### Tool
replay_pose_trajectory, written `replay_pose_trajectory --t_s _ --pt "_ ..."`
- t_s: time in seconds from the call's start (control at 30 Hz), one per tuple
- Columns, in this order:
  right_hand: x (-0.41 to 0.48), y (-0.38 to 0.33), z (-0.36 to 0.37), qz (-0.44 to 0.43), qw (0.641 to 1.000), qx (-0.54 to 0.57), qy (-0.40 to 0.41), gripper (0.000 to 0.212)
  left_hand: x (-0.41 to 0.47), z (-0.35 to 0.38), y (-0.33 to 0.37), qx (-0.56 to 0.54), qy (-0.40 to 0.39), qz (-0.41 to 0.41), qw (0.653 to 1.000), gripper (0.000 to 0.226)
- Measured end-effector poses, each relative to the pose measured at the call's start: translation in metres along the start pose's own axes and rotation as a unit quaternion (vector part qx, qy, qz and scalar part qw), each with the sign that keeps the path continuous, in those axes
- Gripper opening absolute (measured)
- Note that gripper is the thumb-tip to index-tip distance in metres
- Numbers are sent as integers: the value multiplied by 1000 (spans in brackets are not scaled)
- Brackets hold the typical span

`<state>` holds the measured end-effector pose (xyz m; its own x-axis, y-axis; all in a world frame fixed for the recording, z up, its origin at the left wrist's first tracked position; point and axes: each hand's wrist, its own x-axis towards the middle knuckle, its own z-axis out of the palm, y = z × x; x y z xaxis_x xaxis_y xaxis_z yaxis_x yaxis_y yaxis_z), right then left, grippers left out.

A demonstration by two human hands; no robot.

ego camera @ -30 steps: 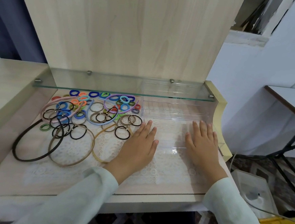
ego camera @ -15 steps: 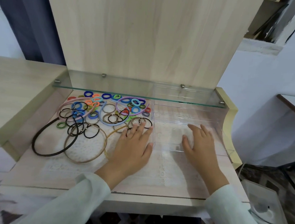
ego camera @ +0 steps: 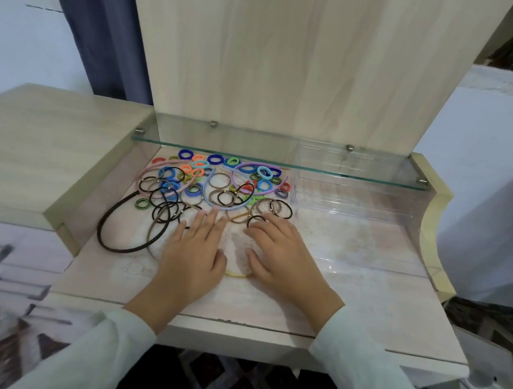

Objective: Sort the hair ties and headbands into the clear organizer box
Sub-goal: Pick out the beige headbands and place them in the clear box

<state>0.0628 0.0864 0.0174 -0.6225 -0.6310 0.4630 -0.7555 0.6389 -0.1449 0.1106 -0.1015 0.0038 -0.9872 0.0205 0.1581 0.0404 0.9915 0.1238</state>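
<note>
Pale wood dressing-table top (ego camera: 363,307) as I see it from the head camera, loaded on its left half.

A white lace mat (ego camera: 238,254) covers the middle. On its far left part I see a heap of coloured and black hair ties (ego camera: 219,179), mixed with pink (ego camera: 146,170), lilac (ego camera: 251,164) and light blue (ego camera: 209,196) headbands. A black headband (ego camera: 102,222) and a brown headband (ego camera: 151,232) lie nearer. The clear organizer box (ego camera: 295,194) sits just right of the heap. The left hand (ego camera: 195,251) and right hand (ego camera: 281,254) rest flat at the heap's near edge.

Colourful hair ties (ego camera: 219,180) and headbands (ego camera: 117,229) lie heaped left of the empty clear organizer box (ego camera: 355,214)
</note>
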Motion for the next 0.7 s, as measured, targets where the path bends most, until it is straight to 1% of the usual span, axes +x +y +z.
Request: replay_pose_trajectory --t_s 0.1,0.17,0.23,0.33,0.4,0.47,0.57,0.7 --pt "5 -12 2 -26 998 20 -54 34 -8 0 -8 -31 56 16 998 56" --pt "5 -16 4 -33 995 25 -86 41 -13 -2 -13 -57 92 24 994 51" --pt "5 -19 6 -34 993 27 -106 47 -19 -4 -20 -72 98 26 992 50" --pt "5 -22 9 -33 990 31 -133 50 -25 -8 -27 -105 90 27 990 49" --pt "6 -24 10 -34 988 36 -147 48 -28 -9 -28 -117 99 40 987 44" --pt "6 -25 10 -35 987 42 -151 43 -31 -9 -29 -129 109 51 984 35" --pt "4 -25 9 -44 987 40 -148 33 -34 -8 -32 -135 117 47 983 22" --pt "2 -24 6 -38 988 45 -143 22 -34 -6 -33 -127 127 45 983 17"
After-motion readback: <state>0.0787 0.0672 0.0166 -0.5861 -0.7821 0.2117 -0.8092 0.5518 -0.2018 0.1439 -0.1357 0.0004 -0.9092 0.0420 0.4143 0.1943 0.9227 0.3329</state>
